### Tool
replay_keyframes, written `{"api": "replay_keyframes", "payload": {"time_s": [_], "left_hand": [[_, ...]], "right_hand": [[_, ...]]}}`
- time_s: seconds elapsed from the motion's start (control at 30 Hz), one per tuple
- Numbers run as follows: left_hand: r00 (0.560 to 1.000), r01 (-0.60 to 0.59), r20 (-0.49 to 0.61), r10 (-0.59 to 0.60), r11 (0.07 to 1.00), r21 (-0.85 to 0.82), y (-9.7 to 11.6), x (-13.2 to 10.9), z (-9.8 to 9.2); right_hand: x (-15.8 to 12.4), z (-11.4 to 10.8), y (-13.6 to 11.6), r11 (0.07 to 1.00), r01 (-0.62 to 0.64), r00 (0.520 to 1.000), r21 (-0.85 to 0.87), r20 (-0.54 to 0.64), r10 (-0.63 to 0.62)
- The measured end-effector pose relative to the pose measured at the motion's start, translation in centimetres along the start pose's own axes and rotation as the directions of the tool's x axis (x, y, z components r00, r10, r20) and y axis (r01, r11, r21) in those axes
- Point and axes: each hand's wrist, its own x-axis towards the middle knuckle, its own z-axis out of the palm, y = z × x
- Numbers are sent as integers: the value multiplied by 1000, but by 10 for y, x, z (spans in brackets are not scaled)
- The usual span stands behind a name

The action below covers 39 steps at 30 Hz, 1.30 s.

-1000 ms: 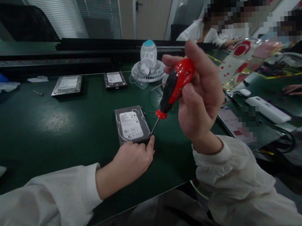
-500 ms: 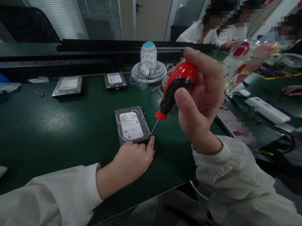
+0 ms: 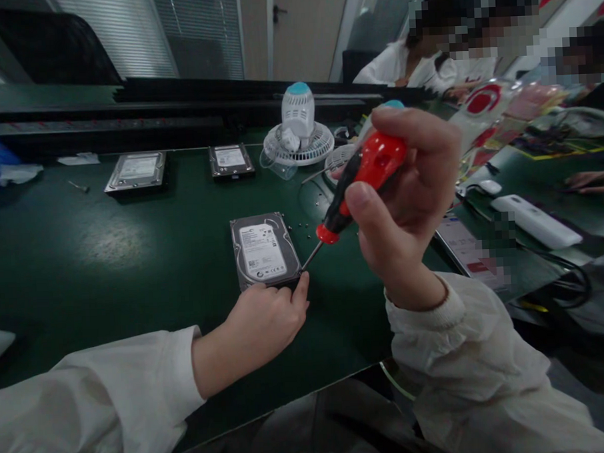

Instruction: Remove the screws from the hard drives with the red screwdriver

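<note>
A hard drive (image 3: 263, 249) with a white label lies flat on the green table. My left hand (image 3: 266, 321) grips its near edge, fingers curled with the index fingertip at the near right corner; the undersides of the fingers are hidden. In my right hand (image 3: 405, 182) is a red and black screwdriver (image 3: 350, 191), tilted, held between thumb and fingers. Its metal shaft slants down to that same corner, where the tip meets the drive beside my left index finger. Several small screws (image 3: 308, 236) lie just right of the drive.
Two more hard drives, a silver one (image 3: 137, 172) and a smaller-looking one (image 3: 230, 161), lie farther back. Behind the screwdriver stands a white fan (image 3: 299, 136). A phone (image 3: 470, 249) and a white power strip (image 3: 537, 221) are at the right. Other people sit at the far right.
The screwdriver handle has turned and tipped lower to the right, and my right hand has shifted slightly down and right with it. The drive and my left hand stay put.
</note>
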Motion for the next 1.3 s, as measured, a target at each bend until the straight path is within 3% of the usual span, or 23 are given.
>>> {"api": "replay_keyframes", "payload": {"time_s": [0.1, 0.27, 0.53, 0.7, 0.93, 1.13, 1.3], "left_hand": [[1000, 5, -1, -5, 1000, 1, 0, 0, 0], [1000, 5, -5, -5, 1000, -1, 0, -1, 1], [1000, 1, -1, -1, 1000, 10, -1, -1, 3], [1000, 5, 1, -5, 1000, 3, -1, -1, 2], [1000, 11, 15, -11, 1000, 0, -1, -1, 0], [1000, 5, 6, -5, 1000, -5, -1, -1, -1], [1000, 4, -14, -4, 1000, 7, 0, 0, -1]], "right_hand": [[1, 1, 0, 1000, 19, 1000, 8, -16, -19], [-1, 5, 5, 986, -33, 999, 160, 35, 27], [1, -1, -3, 1000, 15, 999, 8, -39, -15], [1, 6, 2, 974, -61, 998, 219, 38, 54], [0, 7, 6, 989, 38, 998, 140, -58, -30], [-1, 8, 13, 963, 56, 998, 263, 23, -65], [1, 4, 3, 993, 89, 994, 79, -72, -83]]}}
